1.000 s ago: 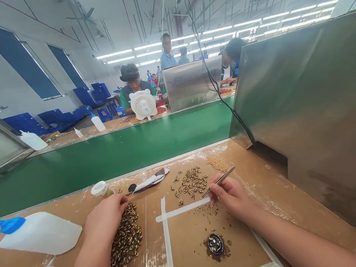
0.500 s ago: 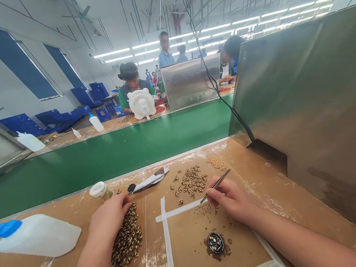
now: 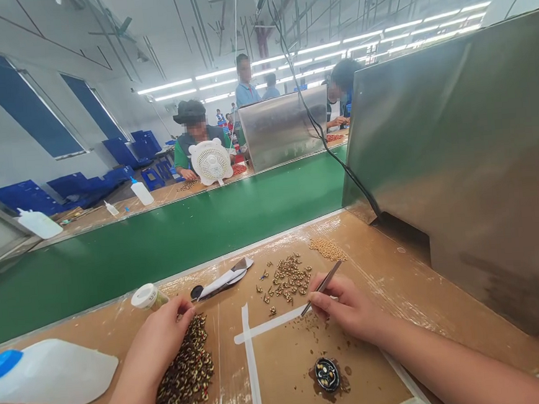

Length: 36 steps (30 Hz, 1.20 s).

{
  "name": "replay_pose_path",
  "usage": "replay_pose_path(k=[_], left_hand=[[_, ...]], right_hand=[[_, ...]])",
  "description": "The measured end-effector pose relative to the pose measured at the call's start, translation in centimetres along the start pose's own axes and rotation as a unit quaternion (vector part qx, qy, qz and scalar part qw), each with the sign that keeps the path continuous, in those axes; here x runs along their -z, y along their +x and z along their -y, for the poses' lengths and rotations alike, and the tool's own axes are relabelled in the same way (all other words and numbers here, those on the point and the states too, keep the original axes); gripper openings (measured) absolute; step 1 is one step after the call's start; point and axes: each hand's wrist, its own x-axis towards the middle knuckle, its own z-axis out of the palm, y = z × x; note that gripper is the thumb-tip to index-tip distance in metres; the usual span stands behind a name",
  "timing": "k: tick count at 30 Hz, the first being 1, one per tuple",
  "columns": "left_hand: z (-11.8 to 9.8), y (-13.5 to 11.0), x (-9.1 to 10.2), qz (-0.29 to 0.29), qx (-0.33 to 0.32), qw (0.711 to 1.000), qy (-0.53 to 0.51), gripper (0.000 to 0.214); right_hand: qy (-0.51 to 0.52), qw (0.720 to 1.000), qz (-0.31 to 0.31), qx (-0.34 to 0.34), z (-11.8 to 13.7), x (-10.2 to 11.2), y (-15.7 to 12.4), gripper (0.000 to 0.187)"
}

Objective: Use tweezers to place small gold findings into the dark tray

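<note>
My right hand (image 3: 348,311) pinches metal tweezers (image 3: 321,287), their tip pointing left and down toward white tape (image 3: 270,324) on the brown bench. Just beyond the tip lies a scatter of small gold parts (image 3: 288,276). My left hand (image 3: 161,341) rests curled on a heap of dark, gold-and-red spotted pieces (image 3: 185,383); its fingertips pinch at the heap's top. A single round dark piece (image 3: 327,373) sits in front of my right forearm, inside the taped square.
A white bottle with a blue cap (image 3: 49,372) lies at the left. A small white-lidded jar (image 3: 147,296) and a white paper scoop (image 3: 222,281) lie behind the heap. A pile of tan beads (image 3: 328,248) sits near a steel housing (image 3: 463,168). A green conveyor belt (image 3: 183,230) runs beyond; other people work across it.
The view has shifted slightly. My right hand has lowered the tweezers' tip nearer the tape. My left hand stays on the heap.
</note>
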Motion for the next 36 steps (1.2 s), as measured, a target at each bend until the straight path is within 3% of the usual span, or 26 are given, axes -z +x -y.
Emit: replay_pose_path(k=[5, 11, 14, 19, 25, 29, 33, 36], left_hand=[[-2.1, -0.8, -0.2, -0.021, -0.081, 0.982, -0.167, 0.035], [-5.8, -2.2, -1.2, 0.055, -0.106, 0.933, -0.339, 0.052], [-7.1, -2.5, -1.9, 0.062, -0.105, 0.912, -0.392, 0.051], [-10.2, -3.3, -4.4, 0.062, -0.077, 0.874, -0.476, 0.044], [-13.9, -5.6, -8.2, 0.084, -0.093, 0.814, -0.568, 0.037], [-14.5, -6.4, -9.7, 0.118, -0.131, 0.787, -0.591, 0.039], [-14.2, -6.3, -10.4, 0.141, -0.149, 0.792, -0.575, 0.041], [-13.9, -6.1, -10.9, 0.154, -0.157, 0.782, -0.583, 0.036]], right_hand=[[-0.023, 1.000, 0.019, -0.001, 0.1, 0.2, -0.1, 0.045], [-0.032, 0.999, 0.031, 0.030, 0.5, 0.2, 0.0, 0.040], [-0.044, 0.998, 0.025, 0.042, 0.3, 0.3, 0.0, 0.040], [-0.107, 0.991, 0.002, 0.075, 0.5, 0.8, -0.1, 0.042], [-0.054, 0.996, -0.067, 0.006, 2.5, 0.3, -2.1, 0.046], [-0.094, 0.993, -0.065, -0.003, 3.0, -0.8, -5.5, 0.045], [-0.195, 0.980, -0.046, 0.018, 1.9, -1.3, -8.7, 0.037], [-0.216, 0.975, -0.043, 0.033, 1.1, -1.3, -9.6, 0.031]])
